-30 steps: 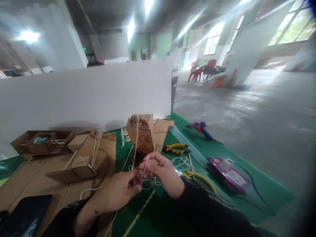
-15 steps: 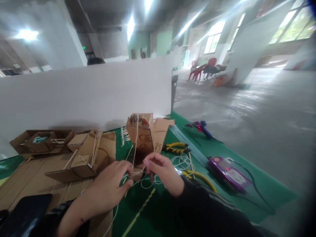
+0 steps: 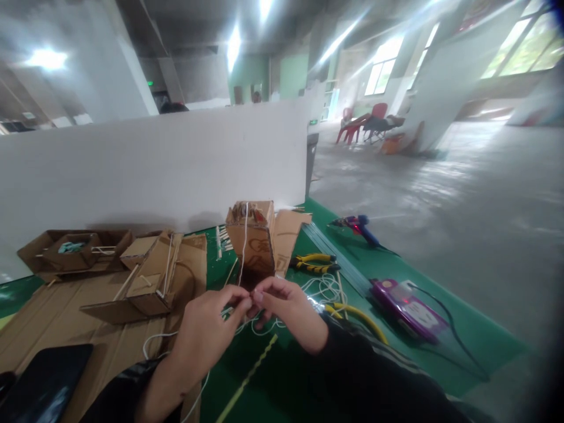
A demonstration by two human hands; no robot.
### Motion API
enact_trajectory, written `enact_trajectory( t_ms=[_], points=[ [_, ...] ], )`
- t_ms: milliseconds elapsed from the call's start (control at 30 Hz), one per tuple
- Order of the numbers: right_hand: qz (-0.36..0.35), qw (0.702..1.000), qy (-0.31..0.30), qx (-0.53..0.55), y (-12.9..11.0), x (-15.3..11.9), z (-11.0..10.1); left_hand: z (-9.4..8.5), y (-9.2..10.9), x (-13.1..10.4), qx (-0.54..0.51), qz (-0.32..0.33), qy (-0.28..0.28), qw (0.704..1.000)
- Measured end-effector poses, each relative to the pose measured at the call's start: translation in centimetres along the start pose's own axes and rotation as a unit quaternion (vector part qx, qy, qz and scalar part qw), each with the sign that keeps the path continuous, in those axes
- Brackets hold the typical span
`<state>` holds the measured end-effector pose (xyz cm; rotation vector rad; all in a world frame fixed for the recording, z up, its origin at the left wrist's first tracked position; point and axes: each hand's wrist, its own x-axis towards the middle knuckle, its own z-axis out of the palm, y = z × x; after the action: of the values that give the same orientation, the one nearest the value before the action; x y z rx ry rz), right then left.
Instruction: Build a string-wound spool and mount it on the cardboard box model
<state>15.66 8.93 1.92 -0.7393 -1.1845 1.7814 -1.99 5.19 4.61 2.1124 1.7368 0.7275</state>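
Note:
My left hand (image 3: 215,323) and my right hand (image 3: 286,308) meet at the fingertips, both pinched on white string. The pinched bit itself is mostly hidden by the fingers. Just beyond them stands a tall cardboard box (image 3: 253,241), with a length of white string (image 3: 244,247) running over its top edge and down its front toward my hands. Loose loops of the string (image 3: 324,288) lie right of my right hand, and another stretch trails under my left wrist.
Pliers with yellow-black handles (image 3: 315,263) and a yellow-handled tool (image 3: 361,320) lie right. Beyond are a glue gun (image 3: 359,228) and a purple device (image 3: 408,311) with a cord. Cardboard models (image 3: 150,282) stand left, near a black phone-like slab (image 3: 48,382). A white partition (image 3: 154,170) closes the back.
My left hand has moved right and slightly up, so its fingertips now meet those of my right hand. The gap with string between them has closed.

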Motion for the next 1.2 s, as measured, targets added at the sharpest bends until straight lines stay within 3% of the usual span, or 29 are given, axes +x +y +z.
enact_trajectory(
  t_ms=[267,467,600,767,867,1200],
  points=[
    [0.018,0.999,-0.044,-0.020,0.3,-0.1,-0.1,-0.9,-1.0,0.4,0.089,0.119,-0.008,0.989],
    [0.053,0.994,-0.096,0.011,1.0,0.0,-0.4,-0.9,-1.3,0.7,0.061,0.142,-0.047,0.987],
    [0.072,0.990,-0.119,0.031,1.0,0.1,-0.7,-0.8,-1.3,0.6,0.053,0.168,-0.023,0.984],
    [0.110,0.975,-0.174,0.088,0.7,0.0,-1.0,-1.1,-1.2,0.5,0.017,0.243,-0.031,0.969],
    [0.105,0.974,-0.171,0.109,0.7,-0.1,-1.1,-1.3,-1.1,0.5,-0.004,0.286,-0.032,0.958],
    [0.075,0.983,-0.163,0.032,-0.2,-0.4,-1.3,-1.7,-0.7,0.5,-0.055,0.291,-0.014,0.955]
  ],
)
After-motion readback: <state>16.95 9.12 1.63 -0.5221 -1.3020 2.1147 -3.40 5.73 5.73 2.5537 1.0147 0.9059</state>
